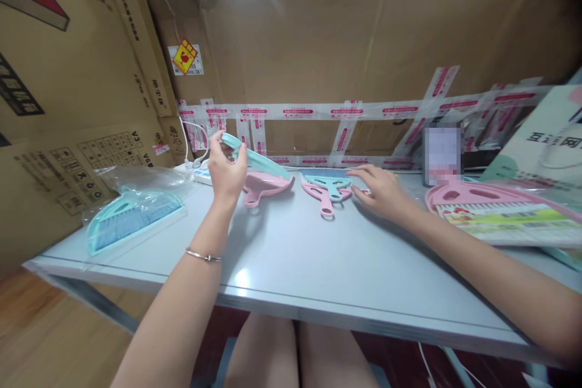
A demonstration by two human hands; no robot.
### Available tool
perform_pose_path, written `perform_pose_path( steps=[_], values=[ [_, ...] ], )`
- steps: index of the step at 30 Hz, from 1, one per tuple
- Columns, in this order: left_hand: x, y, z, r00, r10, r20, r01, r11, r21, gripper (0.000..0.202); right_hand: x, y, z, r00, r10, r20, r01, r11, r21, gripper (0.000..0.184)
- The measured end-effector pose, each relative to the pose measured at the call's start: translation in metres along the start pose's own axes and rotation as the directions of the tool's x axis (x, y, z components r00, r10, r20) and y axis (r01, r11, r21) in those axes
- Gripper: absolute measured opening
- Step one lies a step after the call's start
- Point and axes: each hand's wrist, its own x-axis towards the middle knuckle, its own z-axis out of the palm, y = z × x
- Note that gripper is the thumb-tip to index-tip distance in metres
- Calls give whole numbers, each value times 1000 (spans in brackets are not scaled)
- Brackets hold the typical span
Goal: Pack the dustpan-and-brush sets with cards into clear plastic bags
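My left hand (227, 173) pinches a teal dustpan (261, 160) by its left end and holds it tilted above the table. Below it lies a pink dustpan (268, 183), its handle toward me. To the right, a teal hand brush (334, 184) with blue-grey bristles rests over a pink brush (326, 209). My right hand (379, 191) is beside the right end of this pair, fingers stretched and apart. Whether its fingertips touch the teal brush I cannot tell.
A teal dustpan-and-brush set (136, 221) in clear plastic lies at the left. Pink sets with printed card (491, 212) are stacked at the right, by a propped phone (442, 154). Behind the white table (291, 267) stand large cardboard boxes (295, 42). A power strip (202, 174) sits at the back.
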Motion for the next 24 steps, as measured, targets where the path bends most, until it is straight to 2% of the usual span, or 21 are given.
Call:
perform_pose_path(
  steps=[2,4,5,7,9,11,13,15,17,19,22,23,24],
  values=[
    [3,3,0,993,-46,-109,20,973,-231,43,7,-10,7,995,-53,86,48,997,53,30],
    [5,7,-1,981,-153,-119,85,892,-444,38,14,-19,9,992,-57,108,45,992,117,29],
    [5,10,-1,975,-209,-74,138,834,-534,34,17,-23,9,995,-44,90,29,987,159,29],
    [4,17,-2,957,-277,84,263,710,-653,28,22,-33,3,1000,7,15,-11,962,274,29],
    [-1,26,-1,925,-271,268,380,608,-697,27,24,-44,-7,992,113,-58,-77,899,430,26],
    [-9,36,1,872,-223,435,482,538,-691,28,24,-58,-19,970,242,-27,-172,760,627,27],
    [-20,45,4,809,-175,561,565,495,-660,29,22,-70,-29,946,298,128,-276,533,799,34],
    [-29,50,8,749,-137,649,623,478,-619,30,19,-80,-35,913,231,337,-396,301,867,41],
    [-37,51,12,687,-124,716,673,480,-563,33,16,-85,-35,864,164,476,-501,182,846,41],
    [-41,47,14,603,-137,786,723,510,-466,40,13,-86,-32,837,227,497,-537,175,825,35],
    [-45,36,17,469,-163,868,732,621,-279,48,11,-79,-24,812,439,383,-508,211,835,29],
    [-46,33,18,445,-164,880,709,665,-235,47,11,-76,-22,803,481,352,-497,215,841,27],
    [-46,30,19,440,-163,883,678,705,-208,44,11,-72,-21,798,509,323,-484,223,846,27]
  ],
)
